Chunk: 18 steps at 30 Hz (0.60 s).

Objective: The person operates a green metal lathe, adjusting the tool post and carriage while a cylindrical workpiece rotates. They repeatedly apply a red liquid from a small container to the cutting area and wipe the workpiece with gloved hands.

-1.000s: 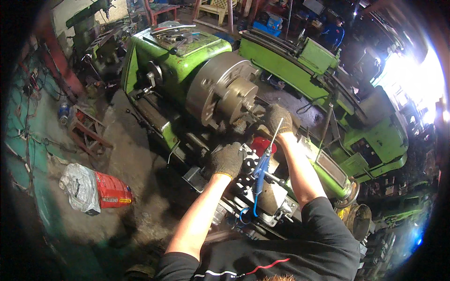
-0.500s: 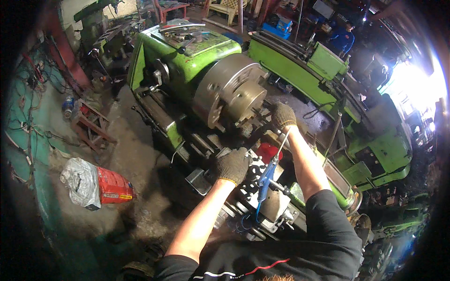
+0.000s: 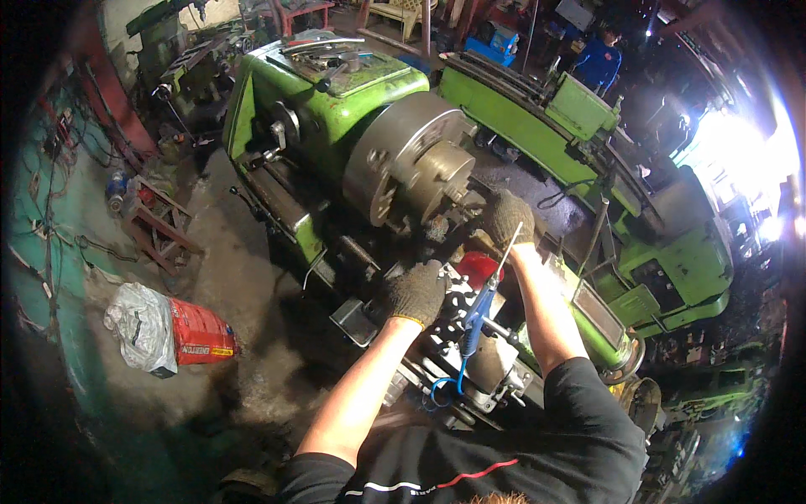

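Note:
My left hand, in a dark knitted glove, is closed over the left side of the lathe's tool post; whatever lies under its fingers is hidden. Gloved likewise, my right hand curls close to the brass-coloured round workpiece, its fingertips mostly out of sight and its hold unclear. That workpiece sits in the jaws of a large grey chuck. A blue air blow gun with a thin metal nozzle lies across the carriage between my forearms. Beyond it is a red object.
The green headstock carries tools on its top. Behind stands another green machine, with a person in blue farther back. On the floor at left are a red and white sack and a rusty metal stand.
My right hand has drawn slightly nearer to me, and the blow gun's nozzle tip now shows beside its wrist. The chuck's jaws appear in a different position. My left hand stays put.

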Motion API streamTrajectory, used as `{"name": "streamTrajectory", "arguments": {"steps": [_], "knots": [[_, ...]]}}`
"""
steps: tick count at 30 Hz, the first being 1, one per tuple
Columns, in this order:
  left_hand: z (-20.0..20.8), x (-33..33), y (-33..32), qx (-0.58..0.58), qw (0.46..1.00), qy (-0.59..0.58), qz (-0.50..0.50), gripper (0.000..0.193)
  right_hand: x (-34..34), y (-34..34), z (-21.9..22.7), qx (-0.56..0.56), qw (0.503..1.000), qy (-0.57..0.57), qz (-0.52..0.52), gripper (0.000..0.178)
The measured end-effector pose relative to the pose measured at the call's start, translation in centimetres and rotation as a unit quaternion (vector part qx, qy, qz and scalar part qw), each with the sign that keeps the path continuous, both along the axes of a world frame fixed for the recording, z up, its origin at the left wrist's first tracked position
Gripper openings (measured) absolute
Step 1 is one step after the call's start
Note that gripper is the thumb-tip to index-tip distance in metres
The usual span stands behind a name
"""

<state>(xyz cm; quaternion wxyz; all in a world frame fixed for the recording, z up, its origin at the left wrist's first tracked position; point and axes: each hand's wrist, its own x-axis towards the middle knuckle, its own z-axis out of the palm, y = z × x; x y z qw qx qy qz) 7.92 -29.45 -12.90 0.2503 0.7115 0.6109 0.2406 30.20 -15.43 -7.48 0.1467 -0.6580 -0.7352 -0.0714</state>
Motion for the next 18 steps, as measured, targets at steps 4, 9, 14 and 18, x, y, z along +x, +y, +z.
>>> {"name": "streamTrajectory", "arguments": {"steps": [4, 9, 14, 18], "knots": [[-0.3, 0.1, 0.1, 0.008, 1.000, 0.007, -0.009, 0.026, -0.2, -0.5, 1.1, 0.006, 1.000, 0.021, -0.003, 0.024], [-0.1, -0.2, 0.1, -0.009, 1.000, 0.017, -0.008, 0.029, -0.5, -0.3, -1.2, -0.004, 0.999, 0.007, 0.039, 0.023], [0.0, -0.3, 0.1, -0.018, 1.000, -0.024, -0.009, 0.030, -1.2, -2.7, 0.7, -0.032, 0.999, -0.013, 0.019, 0.024], [0.6, -0.6, -0.2, -0.015, 0.998, -0.062, -0.022, 0.031, -1.6, -3.1, 1.3, -0.016, 0.996, -0.042, 0.074, 0.027]]}}
